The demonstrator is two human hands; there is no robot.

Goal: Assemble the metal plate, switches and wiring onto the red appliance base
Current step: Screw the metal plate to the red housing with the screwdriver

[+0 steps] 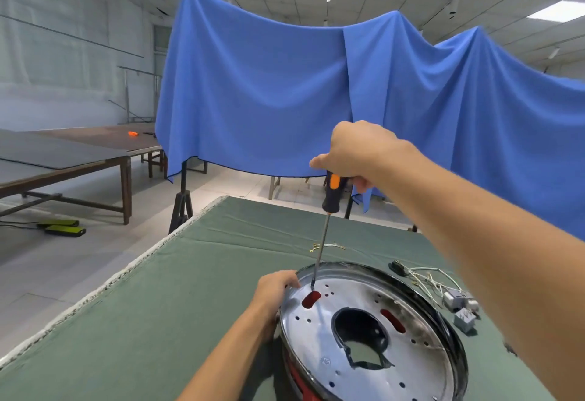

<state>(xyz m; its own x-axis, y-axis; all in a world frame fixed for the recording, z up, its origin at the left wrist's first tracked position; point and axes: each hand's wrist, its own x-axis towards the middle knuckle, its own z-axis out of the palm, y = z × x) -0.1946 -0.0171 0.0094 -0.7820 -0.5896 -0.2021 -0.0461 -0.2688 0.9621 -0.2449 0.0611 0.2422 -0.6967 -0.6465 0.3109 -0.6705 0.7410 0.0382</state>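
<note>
A round shiny metal plate (408, 353) with a large middle hole lies on the red appliance base (299, 380), whose red shows through two slots and at the lower left edge. My right hand (354, 150) grips the black-and-orange handle of a screwdriver (330, 193). Its shaft stands nearly upright, with the tip on the plate near the left slot. My left hand (277, 290) holds the plate's left rim, fingers curled over the edge. White wiring with grey switches (456, 301) lies on the table to the right of the plate.
The green cloth table (190, 290) has its left edge close by. A small wire piece with brass ends (326, 247) lies behind the plate. Blue sheets (269, 90) hang beyond the table. Wooden tables stand at the far left.
</note>
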